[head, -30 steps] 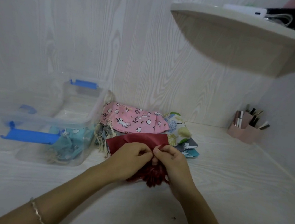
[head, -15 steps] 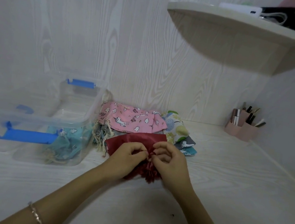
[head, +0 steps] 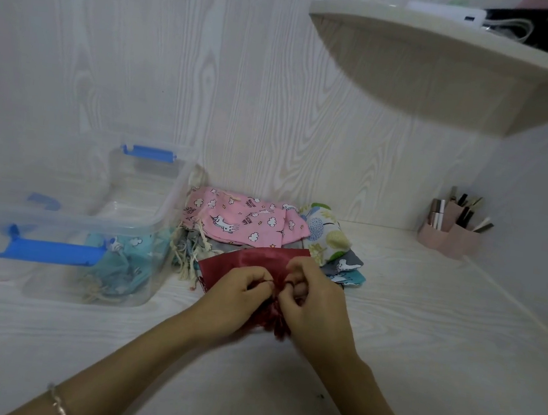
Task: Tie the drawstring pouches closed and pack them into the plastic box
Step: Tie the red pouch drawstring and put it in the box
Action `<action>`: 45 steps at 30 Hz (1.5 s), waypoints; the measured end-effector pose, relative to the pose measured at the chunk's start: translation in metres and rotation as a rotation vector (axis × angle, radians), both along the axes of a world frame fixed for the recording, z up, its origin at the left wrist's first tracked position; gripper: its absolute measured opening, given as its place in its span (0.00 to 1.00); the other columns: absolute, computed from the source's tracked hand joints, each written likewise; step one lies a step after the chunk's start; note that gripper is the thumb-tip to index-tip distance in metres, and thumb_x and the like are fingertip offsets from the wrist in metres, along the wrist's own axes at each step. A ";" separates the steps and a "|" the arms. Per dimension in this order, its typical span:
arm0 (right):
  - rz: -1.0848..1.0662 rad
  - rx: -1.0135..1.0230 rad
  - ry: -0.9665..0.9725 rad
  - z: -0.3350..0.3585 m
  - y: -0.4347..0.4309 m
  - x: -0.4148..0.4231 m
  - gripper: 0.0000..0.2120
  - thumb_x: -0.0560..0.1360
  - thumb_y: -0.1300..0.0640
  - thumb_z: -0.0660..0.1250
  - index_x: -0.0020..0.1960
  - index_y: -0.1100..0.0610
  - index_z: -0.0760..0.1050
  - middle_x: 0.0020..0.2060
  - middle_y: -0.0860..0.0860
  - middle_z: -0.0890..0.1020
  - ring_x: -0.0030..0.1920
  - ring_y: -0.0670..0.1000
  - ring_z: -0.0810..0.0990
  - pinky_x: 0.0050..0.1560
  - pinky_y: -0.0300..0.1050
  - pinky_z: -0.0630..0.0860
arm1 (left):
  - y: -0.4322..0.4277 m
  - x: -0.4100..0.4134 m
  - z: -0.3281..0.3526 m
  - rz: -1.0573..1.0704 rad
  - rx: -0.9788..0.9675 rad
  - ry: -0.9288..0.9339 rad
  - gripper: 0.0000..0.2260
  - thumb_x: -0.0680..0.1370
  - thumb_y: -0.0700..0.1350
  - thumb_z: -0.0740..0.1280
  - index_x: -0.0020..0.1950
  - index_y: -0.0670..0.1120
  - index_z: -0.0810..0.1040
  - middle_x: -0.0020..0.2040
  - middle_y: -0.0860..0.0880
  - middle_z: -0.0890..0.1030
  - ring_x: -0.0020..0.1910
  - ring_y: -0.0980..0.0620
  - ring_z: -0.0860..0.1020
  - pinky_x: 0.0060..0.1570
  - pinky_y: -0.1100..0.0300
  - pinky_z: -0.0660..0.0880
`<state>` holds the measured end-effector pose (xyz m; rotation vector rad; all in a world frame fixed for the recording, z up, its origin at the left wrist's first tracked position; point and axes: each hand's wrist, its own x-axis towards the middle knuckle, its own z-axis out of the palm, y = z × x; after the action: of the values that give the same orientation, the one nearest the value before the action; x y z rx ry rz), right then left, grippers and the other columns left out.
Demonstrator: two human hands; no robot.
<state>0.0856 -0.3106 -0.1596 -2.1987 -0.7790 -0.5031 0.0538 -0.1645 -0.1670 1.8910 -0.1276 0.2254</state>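
This looks like a home: a small desk nook in a room. The desk (head: 423,329) and the wall panel (head: 212,79) behind it share one pale wood-grain laminate. A rounded corner shelf (head: 437,72) hangs above on the right and carries a white power bank (head: 441,11) with a cable. A pink holder (head: 451,239) of cosmetic tubes and pens or brushes stands in the corner. Child-print fabric pouches (head: 240,217) lie heaped beside a clear plastic box (head: 149,199) with blue clips.
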 end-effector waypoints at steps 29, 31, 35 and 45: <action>0.139 0.335 0.445 -0.001 -0.005 0.014 0.10 0.69 0.66 0.73 0.41 0.55 0.75 0.35 0.51 0.77 0.34 0.46 0.75 0.37 0.39 0.75 | 0.003 0.000 -0.004 0.031 0.036 -0.070 0.10 0.79 0.43 0.64 0.40 0.41 0.76 0.33 0.50 0.74 0.32 0.59 0.69 0.33 0.67 0.66; 0.111 0.325 0.392 -0.005 -0.006 0.015 0.11 0.68 0.65 0.74 0.38 0.53 0.75 0.35 0.48 0.75 0.32 0.44 0.71 0.35 0.37 0.71 | 0.003 0.001 -0.004 0.030 0.011 -0.054 0.10 0.79 0.43 0.64 0.40 0.40 0.77 0.33 0.50 0.73 0.31 0.58 0.69 0.32 0.68 0.66; 0.123 0.328 0.314 -0.007 -0.007 0.014 0.13 0.68 0.65 0.74 0.37 0.50 0.74 0.36 0.47 0.75 0.34 0.42 0.71 0.36 0.34 0.70 | 0.002 0.003 -0.006 0.029 -0.055 -0.031 0.10 0.79 0.42 0.64 0.39 0.41 0.77 0.32 0.49 0.73 0.32 0.56 0.69 0.33 0.64 0.66; 0.168 0.294 0.329 -0.004 -0.011 0.008 0.03 0.70 0.58 0.75 0.40 0.51 0.84 0.35 0.49 0.78 0.35 0.41 0.74 0.38 0.34 0.72 | 0.001 0.005 -0.007 0.023 -0.072 -0.019 0.09 0.79 0.42 0.64 0.39 0.44 0.78 0.34 0.48 0.75 0.34 0.55 0.71 0.37 0.60 0.68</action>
<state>0.0936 -0.3214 -0.1632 -1.8611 -0.6575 -0.1530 0.0588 -0.1633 -0.1735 1.8197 -0.1088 0.2601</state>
